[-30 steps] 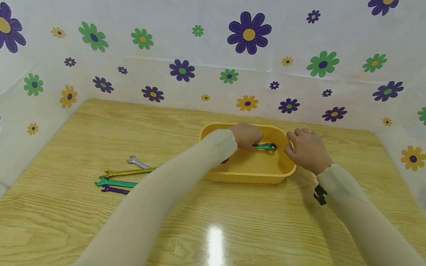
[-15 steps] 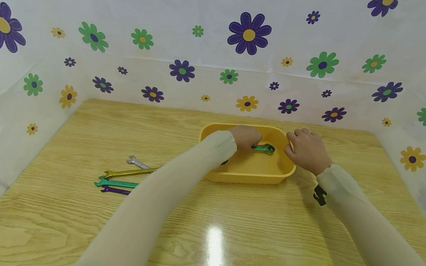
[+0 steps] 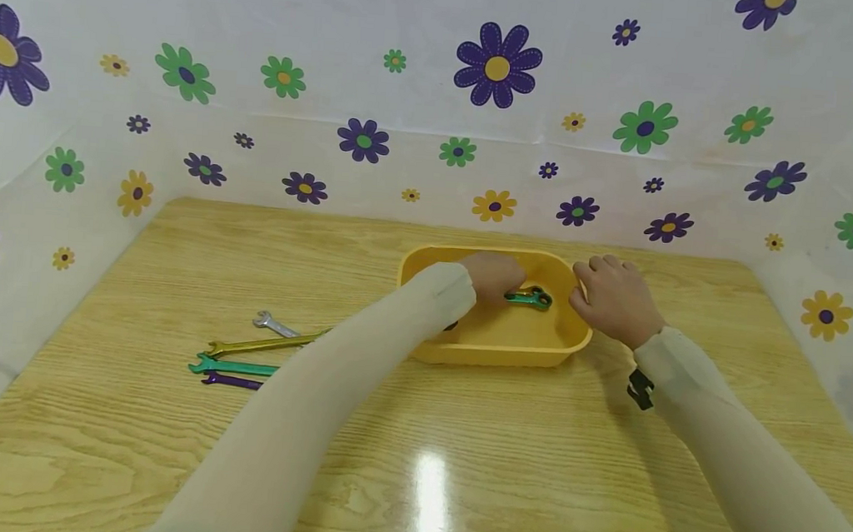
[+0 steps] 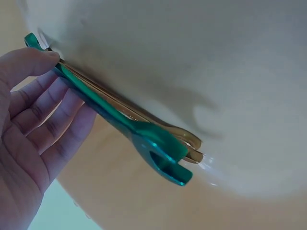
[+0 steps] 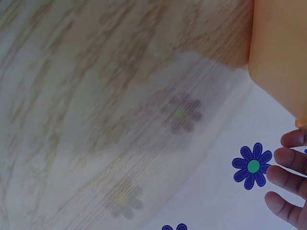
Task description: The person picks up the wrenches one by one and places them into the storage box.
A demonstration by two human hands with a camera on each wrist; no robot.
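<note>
My left hand (image 3: 495, 273) is inside the yellow plastic bin (image 3: 498, 356). It pinches a green wrench (image 4: 144, 136) between thumb and fingertips. A gold wrench (image 4: 192, 138) lies right along the green one's far side, and in the left wrist view its near end is hidden behind my thumb. Both open ends point away from the palm. At the bin's right rim, my right hand (image 3: 617, 302) grips the edge, its thumb over the inner side. Its fingertips (image 5: 283, 203) appear outside the bin in the right wrist view.
Left of the bin, several wrenches lie on the wooden table: silver (image 3: 275, 324), yellow (image 3: 255, 344), green (image 3: 238, 366) and purple (image 3: 233, 380). My left sleeve (image 3: 326, 392) covers their right ends. A flower-print cloth (image 3: 410, 89) encloses the back and sides.
The green wrench's ring end has tilted and dipped slightly inside the bin, and a gold wrench now shows beside it. My right hand has stayed at the rim.
</note>
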